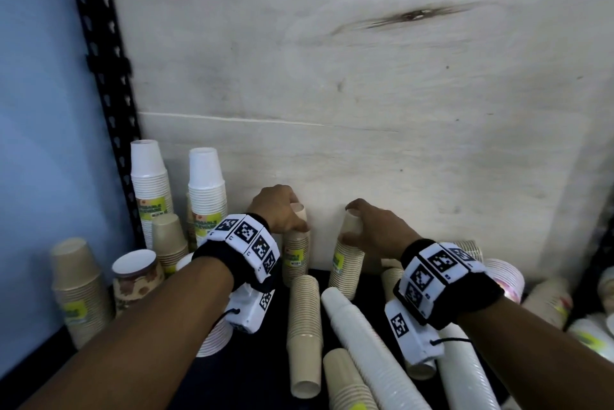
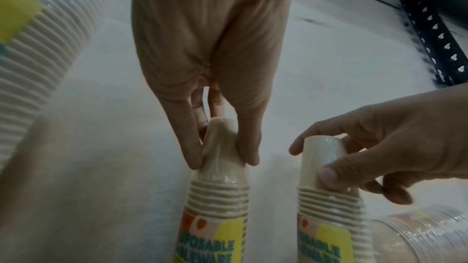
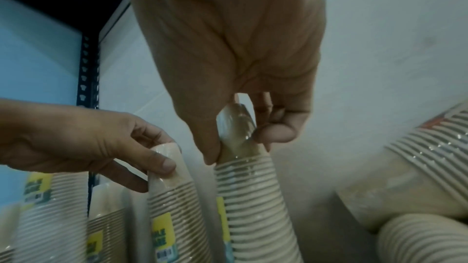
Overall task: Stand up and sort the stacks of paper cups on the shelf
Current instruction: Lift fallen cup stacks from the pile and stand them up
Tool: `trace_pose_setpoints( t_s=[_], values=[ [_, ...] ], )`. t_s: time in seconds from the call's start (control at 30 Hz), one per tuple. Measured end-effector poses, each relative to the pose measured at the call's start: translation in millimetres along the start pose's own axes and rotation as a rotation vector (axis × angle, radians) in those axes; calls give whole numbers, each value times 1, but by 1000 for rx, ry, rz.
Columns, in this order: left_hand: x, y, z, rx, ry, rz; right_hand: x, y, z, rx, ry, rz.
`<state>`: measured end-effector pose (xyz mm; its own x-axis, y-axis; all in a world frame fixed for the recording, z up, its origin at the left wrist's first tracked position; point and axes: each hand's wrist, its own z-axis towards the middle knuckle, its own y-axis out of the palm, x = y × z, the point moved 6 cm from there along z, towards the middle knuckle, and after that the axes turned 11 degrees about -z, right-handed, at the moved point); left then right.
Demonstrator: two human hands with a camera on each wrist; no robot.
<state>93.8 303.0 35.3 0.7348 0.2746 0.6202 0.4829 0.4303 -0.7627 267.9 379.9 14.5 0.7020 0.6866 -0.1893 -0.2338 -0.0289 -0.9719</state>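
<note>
Two wrapped stacks of beige paper cups stand upright side by side against the back wall. My left hand (image 1: 282, 210) (image 2: 222, 147) pinches the top cup of the left beige stack (image 1: 296, 253) (image 2: 217, 197) (image 3: 174, 197). My right hand (image 1: 365, 223) (image 3: 238, 139) grips the top of the right beige stack (image 1: 347, 263) (image 2: 326, 187) (image 3: 250, 197), which tilts slightly. Both stacks carry a yellow label. Several other stacks lie flat in front, among them a beige one (image 1: 304, 326) and a white one (image 1: 368, 350).
Upright white stacks (image 1: 149, 183) (image 1: 206, 190) and beige stacks (image 1: 79, 286) stand at the left by the black slotted shelf post (image 1: 109, 77). A printed cup stack (image 1: 136, 276) stands near my left forearm. More stacks lie at the right (image 1: 548, 303). The pale wall (image 1: 365, 94) closes the back.
</note>
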Motion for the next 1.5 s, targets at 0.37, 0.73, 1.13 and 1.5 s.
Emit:
trace_pose_setpoints(
  t_s=[0.37, 0.73, 1.13, 1.5],
  values=[
    [-13, 3, 5, 57, -25, -67, -24, 2, 16, 53, -180, 17],
    [-14, 5, 11, -1, -57, -40, -21, 10, 25, 109, -177, 55],
    [-18, 3, 10, 38, -25, -120, -21, 7, 23, 168, -120, 42],
    [-19, 6, 8, 111, -34, -185, -19, 10, 21, 161, -130, 50]
  ],
)
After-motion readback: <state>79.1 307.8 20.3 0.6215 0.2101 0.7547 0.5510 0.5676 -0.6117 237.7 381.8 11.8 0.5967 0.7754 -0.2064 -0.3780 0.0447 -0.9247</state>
